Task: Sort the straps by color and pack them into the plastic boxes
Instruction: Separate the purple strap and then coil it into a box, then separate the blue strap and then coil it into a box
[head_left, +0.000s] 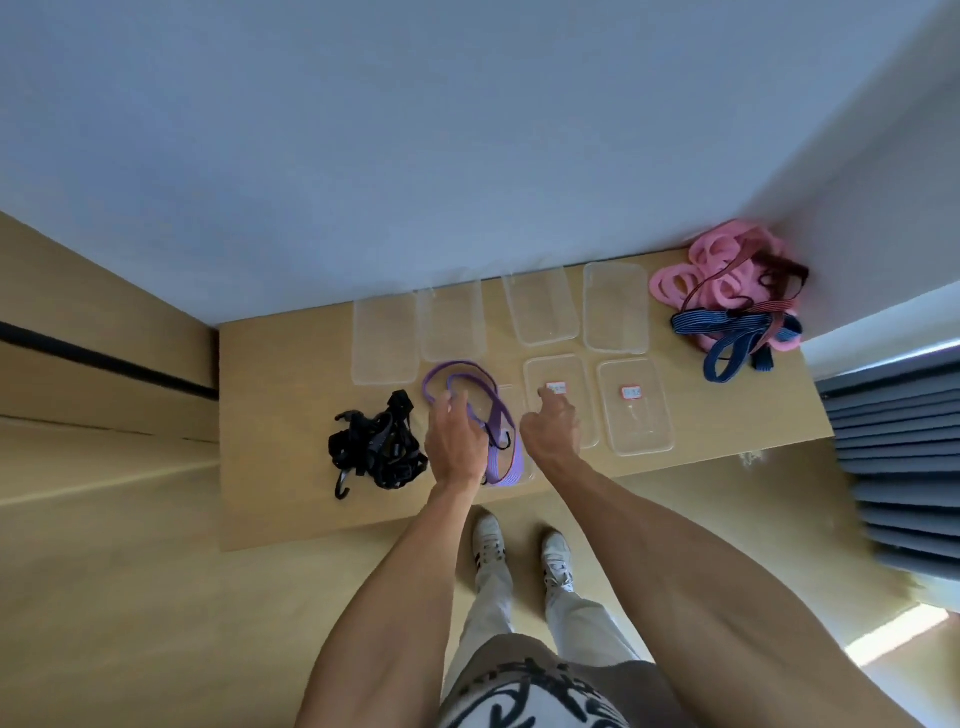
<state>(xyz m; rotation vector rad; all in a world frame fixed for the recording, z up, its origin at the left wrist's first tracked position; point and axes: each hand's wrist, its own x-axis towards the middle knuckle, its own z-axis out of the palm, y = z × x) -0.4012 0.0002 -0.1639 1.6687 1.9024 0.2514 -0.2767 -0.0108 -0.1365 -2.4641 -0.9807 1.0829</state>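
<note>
A purple strap (451, 372) lies looped over a clear plastic box (514, 400) near the table's front. My left hand (454, 441) is over that box, fingers touching the purple strap. My right hand (553, 428) hovers beside it, fingers loosely curled, one finger reaching toward a second clear box (561, 374) with a red-edged label. A third labelled box (636, 410) stands further right. A bundle of black straps with hooks (376, 452) lies left of my hands. Pink, blue and dark red straps (727, 296) are heaped at the table's far right corner.
Several clear lids or boxes (387, 338) line the back of the wooden table (270, 415) against the white wall. A grey curtain (904, 457) hangs to the right. My legs and shoes stand just in front of the table edge.
</note>
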